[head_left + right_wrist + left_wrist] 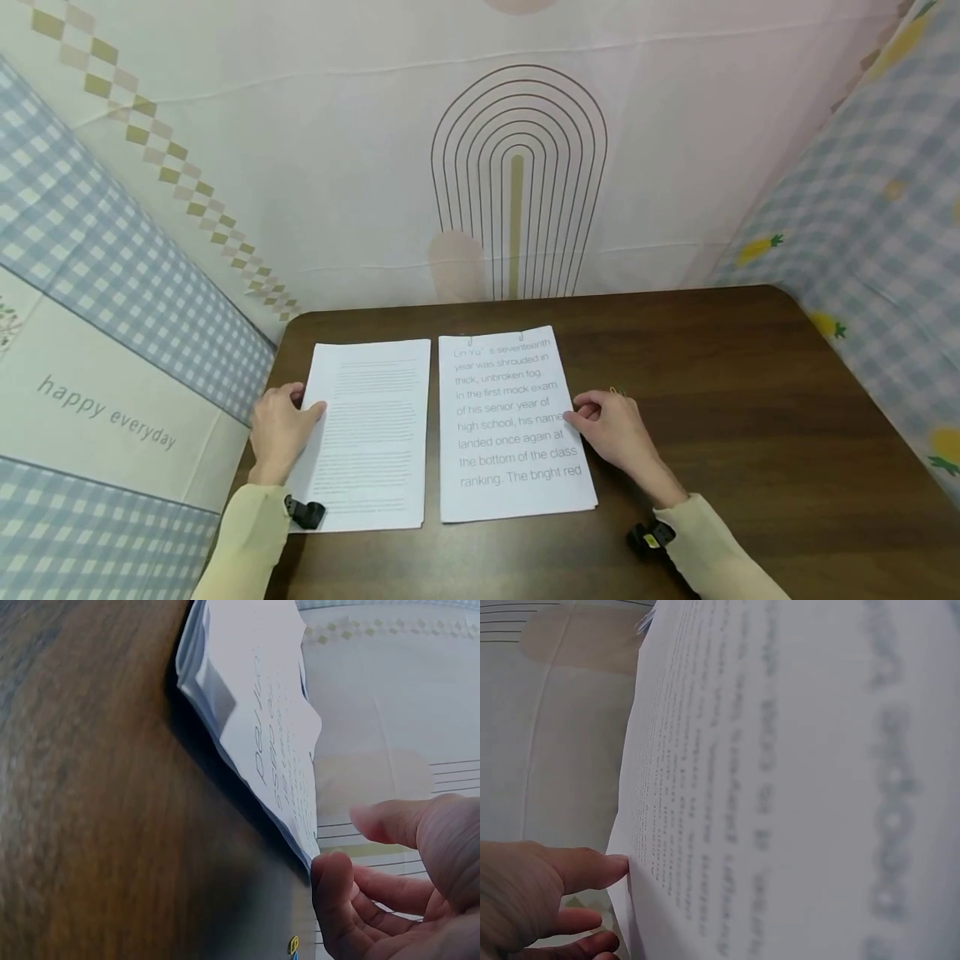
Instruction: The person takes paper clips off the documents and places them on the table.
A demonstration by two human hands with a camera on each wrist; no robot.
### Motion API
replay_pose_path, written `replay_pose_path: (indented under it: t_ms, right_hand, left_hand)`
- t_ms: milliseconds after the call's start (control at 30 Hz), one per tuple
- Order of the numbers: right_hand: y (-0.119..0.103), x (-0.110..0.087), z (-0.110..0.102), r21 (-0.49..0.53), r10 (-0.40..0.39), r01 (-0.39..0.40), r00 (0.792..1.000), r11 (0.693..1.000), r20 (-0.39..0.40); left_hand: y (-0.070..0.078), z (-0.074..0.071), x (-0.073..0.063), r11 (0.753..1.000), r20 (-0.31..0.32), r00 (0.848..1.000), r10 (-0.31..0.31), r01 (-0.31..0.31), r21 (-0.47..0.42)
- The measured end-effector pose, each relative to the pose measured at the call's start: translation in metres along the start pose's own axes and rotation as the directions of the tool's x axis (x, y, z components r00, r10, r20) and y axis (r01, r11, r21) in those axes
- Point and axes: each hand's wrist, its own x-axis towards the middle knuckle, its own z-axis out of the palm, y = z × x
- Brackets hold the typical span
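Two paper stacks lie side by side on the brown table. Small print fills the left stack; the right stack carries large print, with two clips at its top edge. My left hand is at the left stack's outer side. In the left wrist view its straight thumb touches the sheet edge, the other fingers lower beside it. My right hand is at the right stack's right edge. The right wrist view has the index finger against that edge and the thumb raised apart from it.
Yellow and blue paper clips lie on the table just beyond my right hand. A patterned white cloth hangs behind the table, and blue checked cloth hangs at the left side. Each wrist wears a small black camera.
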Motion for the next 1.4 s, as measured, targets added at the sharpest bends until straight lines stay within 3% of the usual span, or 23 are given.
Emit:
replay_pose_path:
  t_ms: [200, 333, 467, 567, 633, 700, 833, 900, 1033, 1200, 1400]
  right_hand:
    - [-0.001, 0.000, 0.004, -0.024, 0.009, -0.009, 1.000, 1.000, 0.004]
    - [-0.003, -0.001, 0.006, -0.028, 0.018, -0.017, 0.999, 0.999, 0.027]
    - [-0.004, -0.001, 0.007, -0.024, 0.035, -0.035, 0.999, 0.999, 0.032]
    - [-0.004, -0.002, 0.008, -0.021, 0.047, -0.046, 0.998, 0.999, 0.039]
    - [-0.004, -0.002, 0.009, -0.019, 0.052, -0.051, 0.998, 0.999, 0.044]
    - [-0.004, -0.003, 0.009, -0.018, 0.054, -0.054, 0.997, 0.998, 0.047]
    - [-0.004, -0.003, 0.010, -0.016, 0.071, -0.070, 0.996, 0.997, 0.048]
    - [-0.004, -0.004, 0.011, -0.015, 0.079, -0.078, 0.996, 0.997, 0.052]
    - [-0.004, -0.004, 0.011, -0.018, 0.087, -0.086, 0.994, 0.996, 0.062]
    - [-0.004, -0.005, 0.010, -0.025, 0.096, -0.094, 0.994, 0.995, 0.058]
    - [-0.005, -0.005, 0.009, -0.024, 0.091, -0.090, 0.994, 0.996, 0.052]
  left_hand:
    - [0.015, 0.000, -0.009, 0.997, -0.071, 0.995, 0.064, -0.062, 0.034]
    - [0.040, -0.003, -0.023, 0.991, -0.094, 0.988, 0.124, -0.128, -0.035]
    - [0.071, -0.003, -0.037, 0.965, -0.040, 0.980, 0.195, -0.199, -0.173]
    - [0.093, 0.003, -0.053, 0.943, 0.043, 0.975, 0.218, -0.199, -0.266]
    - [0.106, 0.008, -0.065, 0.931, 0.128, 0.970, 0.209, -0.157, -0.328]
    - [0.117, 0.013, -0.076, 0.918, 0.235, 0.954, 0.185, -0.082, -0.389]
    - [0.134, 0.021, -0.091, 0.879, 0.430, 0.892, 0.141, 0.087, -0.469]
    - [0.139, 0.024, -0.095, 0.859, 0.486, 0.865, 0.128, 0.149, -0.490]
    - [0.143, 0.029, -0.100, 0.808, 0.543, 0.831, 0.120, 0.235, -0.540]
    - [0.146, 0.034, -0.101, 0.757, 0.567, 0.814, 0.123, 0.293, -0.585]
    - [0.150, 0.038, -0.102, 0.739, 0.561, 0.825, 0.070, 0.334, -0.585]
